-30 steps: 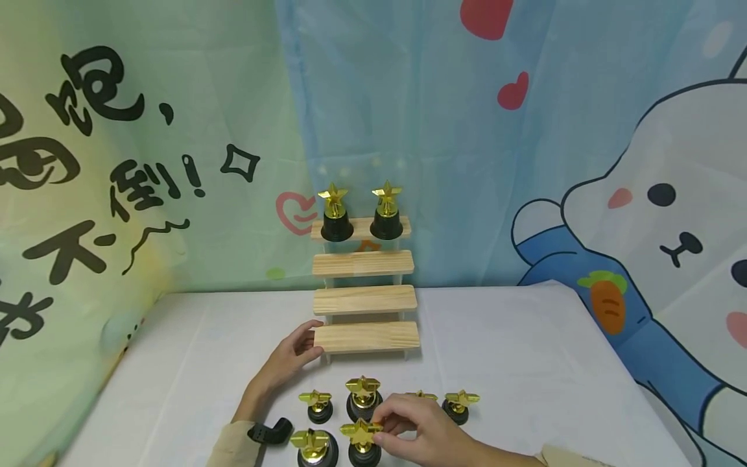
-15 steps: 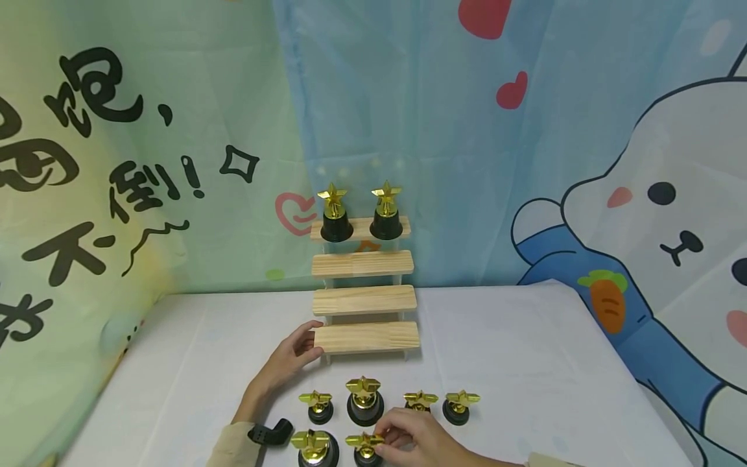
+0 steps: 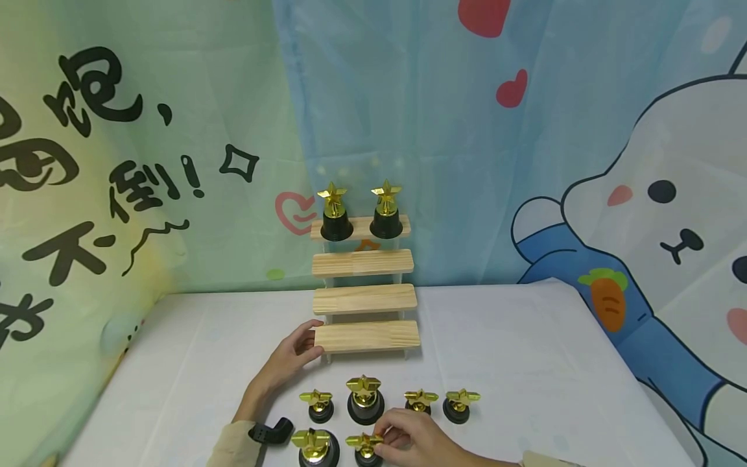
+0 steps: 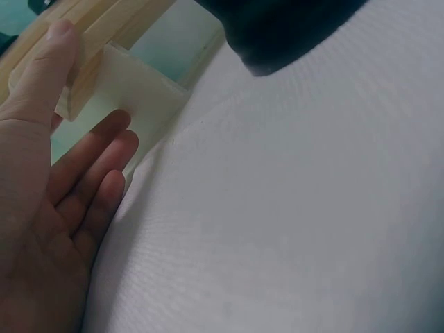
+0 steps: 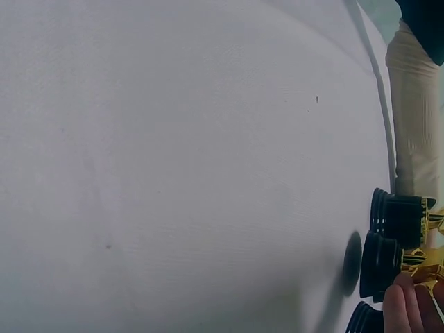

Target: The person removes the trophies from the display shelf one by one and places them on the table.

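In the head view my left hand (image 3: 294, 353) grips the left end of the lowest board (image 3: 366, 336) of a stepped wooden display stand. The left wrist view has the thumb on the board (image 4: 87, 80), with the other visible fingers extended beside the stand's pale support (image 4: 139, 90). My right hand (image 3: 417, 438) pinches a small gold star trophy (image 3: 363, 441) by its star, at the front of the table. Its black base (image 5: 380, 267) shows in the right wrist view, with a dark shadow beside it on the white cloth. Most of that hand falls outside the right wrist view.
Two star trophies (image 3: 335, 224) stand on the top board (image 3: 362, 228). Around my right hand are several more: a larger one (image 3: 364, 405), one at front left (image 3: 318, 451), a small one (image 3: 319, 412) and two at right (image 3: 458, 408). A printed curtain (image 3: 467, 162) hangs behind.
My right hand and the pinched trophy have shifted slightly toward the front edge, and its star has tipped from facing up to more level. A trophy behind the hand is uncovered. The left hand stays put.
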Tool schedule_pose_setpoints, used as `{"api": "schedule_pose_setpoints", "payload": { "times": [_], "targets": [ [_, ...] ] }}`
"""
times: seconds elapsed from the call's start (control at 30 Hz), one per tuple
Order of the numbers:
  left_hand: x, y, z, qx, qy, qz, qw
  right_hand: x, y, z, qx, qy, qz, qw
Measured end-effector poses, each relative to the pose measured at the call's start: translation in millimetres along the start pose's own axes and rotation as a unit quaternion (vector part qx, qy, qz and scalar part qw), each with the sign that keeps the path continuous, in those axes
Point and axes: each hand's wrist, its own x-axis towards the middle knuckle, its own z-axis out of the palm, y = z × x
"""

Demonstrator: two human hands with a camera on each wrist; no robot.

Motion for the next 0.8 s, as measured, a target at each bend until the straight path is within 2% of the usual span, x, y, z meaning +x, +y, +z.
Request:
{"api": "schedule_pose_setpoints", "payload": {
  "times": [0.13, 0.3, 0.8],
  "targets": [
    [0.1, -0.1, -0.5, -0.002, -0.001, 0.003, 1.0, 1, 2, 0, 0.005, -0.001, 0.024, 1.0],
    [-0.5, 2.3, -0.7, -0.01, 0.001, -0.012, 0.9999, 2, 4, 1, 0.012, 0.003, 0.052, 0.999],
    [-0.3, -0.3, -0.6, -0.007, -0.003, -0.008, 0.9999, -2, 13, 0, 0.004, -0.014, 0.064, 0.998]
  ]
}}
